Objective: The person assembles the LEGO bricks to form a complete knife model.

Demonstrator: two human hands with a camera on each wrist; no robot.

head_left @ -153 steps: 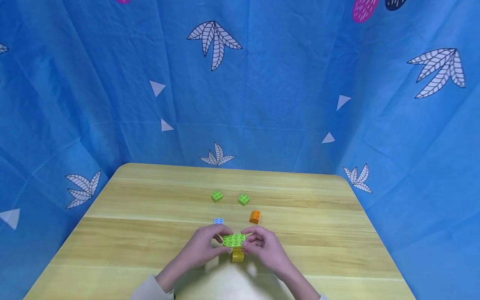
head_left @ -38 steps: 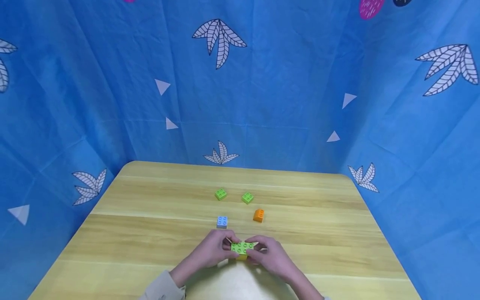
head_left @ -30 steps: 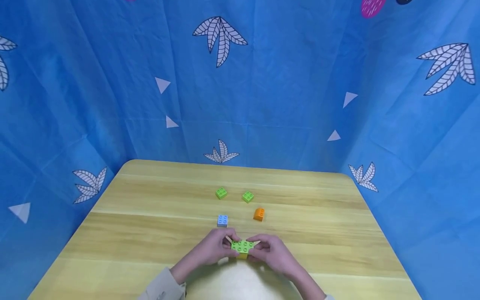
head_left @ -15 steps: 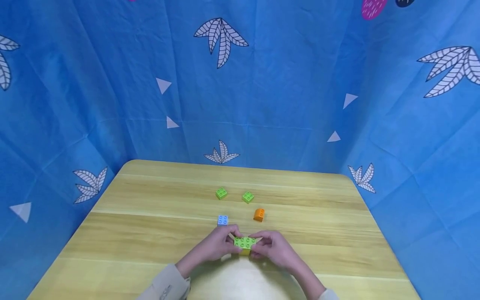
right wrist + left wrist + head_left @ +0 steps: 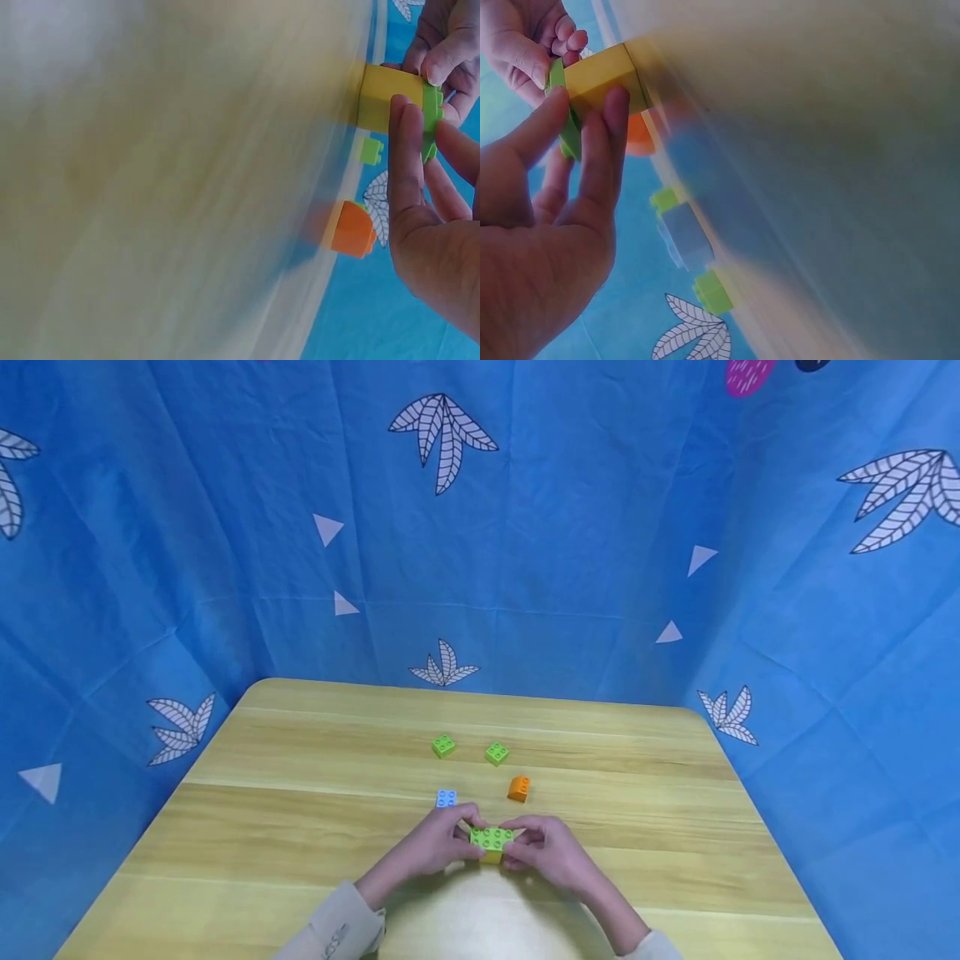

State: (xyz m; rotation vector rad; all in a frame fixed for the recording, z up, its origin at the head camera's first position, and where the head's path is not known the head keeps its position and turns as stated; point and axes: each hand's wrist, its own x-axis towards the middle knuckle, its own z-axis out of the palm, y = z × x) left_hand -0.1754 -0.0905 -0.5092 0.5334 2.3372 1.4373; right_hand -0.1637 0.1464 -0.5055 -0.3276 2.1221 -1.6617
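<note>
A flat light-green building brick (image 5: 492,838) with two rows of studs lies across the top of a yellow brick (image 5: 491,857), overhanging it at the sides. My left hand (image 5: 438,843) pinches the green brick's left end between thumb and fingers. Its other end is held by my right hand (image 5: 551,852) in the same way. In the left wrist view, fingertips of the left hand also lie along the yellow brick (image 5: 604,79). The right wrist view shows a right-hand finger against the yellow brick (image 5: 379,94) too. The yellow brick stands on the table.
Just beyond the left hand sits a blue brick (image 5: 446,797), partly covered by it. An orange curved brick (image 5: 519,789) lies beyond the right hand. Farther back are two small green bricks, one left (image 5: 443,745) and one right (image 5: 497,753). Blue cloth (image 5: 570,568) hangs behind the wooden table (image 5: 300,760).
Earlier the green brick was held above the yellow one; now it sits on top of it. In the last second, both hands and the stacked bricks have shifted slightly away and to the right.
</note>
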